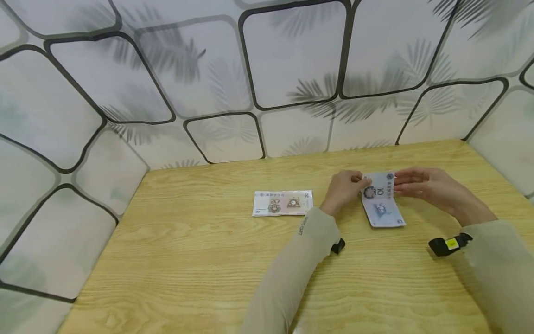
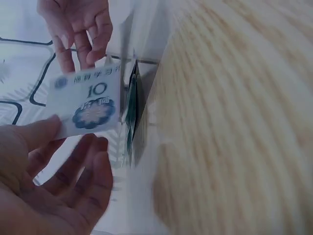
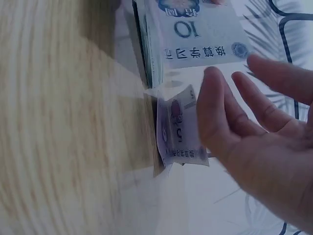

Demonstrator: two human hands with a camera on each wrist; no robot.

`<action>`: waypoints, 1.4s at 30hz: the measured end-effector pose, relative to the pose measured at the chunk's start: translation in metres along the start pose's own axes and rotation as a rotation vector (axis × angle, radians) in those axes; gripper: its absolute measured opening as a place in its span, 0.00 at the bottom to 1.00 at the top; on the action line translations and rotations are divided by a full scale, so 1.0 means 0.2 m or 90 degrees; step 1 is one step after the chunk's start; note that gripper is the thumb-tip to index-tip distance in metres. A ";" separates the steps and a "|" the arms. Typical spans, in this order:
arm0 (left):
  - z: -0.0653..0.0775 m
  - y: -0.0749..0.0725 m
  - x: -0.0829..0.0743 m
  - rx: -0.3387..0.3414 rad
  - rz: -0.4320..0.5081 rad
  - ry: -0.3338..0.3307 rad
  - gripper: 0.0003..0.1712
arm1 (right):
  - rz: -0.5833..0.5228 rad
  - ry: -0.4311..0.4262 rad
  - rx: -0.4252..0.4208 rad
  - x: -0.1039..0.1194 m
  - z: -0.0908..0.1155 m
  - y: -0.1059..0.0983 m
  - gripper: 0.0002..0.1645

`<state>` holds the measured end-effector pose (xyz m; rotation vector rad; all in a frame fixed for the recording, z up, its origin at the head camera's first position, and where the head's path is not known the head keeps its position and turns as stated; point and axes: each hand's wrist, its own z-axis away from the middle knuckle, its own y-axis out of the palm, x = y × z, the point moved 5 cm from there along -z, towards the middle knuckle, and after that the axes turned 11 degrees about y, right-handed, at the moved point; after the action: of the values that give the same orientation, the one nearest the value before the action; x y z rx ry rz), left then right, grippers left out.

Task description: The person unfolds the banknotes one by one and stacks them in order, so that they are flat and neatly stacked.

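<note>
Pale-blue note (image 1: 380, 184): flower-printed, lifted above stack (image 1: 387, 217) on table (image 1: 187, 260)
Lettering: "10", Chinese characters
Left hand (image 1: 343, 188): pinching note's edge
Right hand (image 1: 434, 188): loosely bent, just beside note
Purple note (image 3: 182, 132): "5"

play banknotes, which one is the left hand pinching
The blue 10 note, one end raised; the 20 note lies flat to its left, the 5 note is beside the right hand.

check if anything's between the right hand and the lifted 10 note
Nothing visible: the fingers of the right hand are beside the edge of the 10 note pinched by the left hand; whether they touch it is unclear. The 5 note is off to one side.
</note>
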<state>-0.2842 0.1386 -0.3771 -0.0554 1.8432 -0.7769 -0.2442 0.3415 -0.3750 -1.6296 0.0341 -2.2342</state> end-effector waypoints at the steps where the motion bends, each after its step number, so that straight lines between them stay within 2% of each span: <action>1: 0.00 0.00 0.00 -0.016 0.013 -0.006 0.12 | 0.033 -0.002 -0.011 0.00 0.00 0.00 0.25; 4: 0.00 -0.01 0.00 -0.064 0.088 -0.023 0.08 | 0.089 0.016 -0.034 0.00 0.00 0.01 0.33; 7: 0.00 -0.01 0.01 -0.109 0.189 -0.045 0.08 | 0.080 0.044 -0.027 0.00 -0.01 0.02 0.35; 10: 0.01 -0.02 0.02 -0.145 0.265 -0.062 0.11 | 0.047 0.066 -0.011 -0.01 -0.01 0.03 0.39; 12: 0.01 -0.02 0.03 -0.163 0.286 -0.069 0.13 | 0.021 0.071 -0.002 -0.02 -0.01 0.04 0.36; 14: 0.01 -0.02 0.05 -0.168 0.306 -0.077 0.14 | 0.000 0.073 -0.005 -0.02 -0.01 0.03 0.27; 16: 0.01 -0.03 0.07 -0.168 0.312 -0.081 0.15 | -0.014 0.068 -0.009 -0.03 -0.01 0.02 0.17; 17: 0.02 -0.04 0.08 -0.166 0.310 -0.082 0.15 | -0.019 0.066 -0.012 -0.03 0.00 0.02 0.16; 21: 0.02 -0.07 0.11 -0.159 0.298 -0.072 0.13 | -0.025 0.058 -0.014 -0.03 0.00 0.02 0.20; 27: 0.04 -0.12 0.10 -0.142 0.296 -0.059 0.15 | -0.018 0.059 -0.006 -0.02 -0.01 0.03 0.17; 30: 0.04 -0.13 0.11 -0.150 0.305 -0.066 0.14 | -0.034 0.062 -0.002 -0.02 -0.01 0.03 0.18; 36: 0.04 -0.14 0.16 -0.169 0.341 -0.083 0.12 | -0.096 0.055 0.024 -0.03 -0.02 0.04 0.23; 42: 0.05 -0.17 0.18 -0.153 0.324 -0.074 0.14 | -0.164 0.033 0.041 -0.02 -0.02 0.04 0.22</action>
<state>-0.3011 0.0926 -0.3902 0.2038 1.7265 -0.1930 -0.2435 0.3347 -0.3819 -1.6210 -0.2455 -2.4388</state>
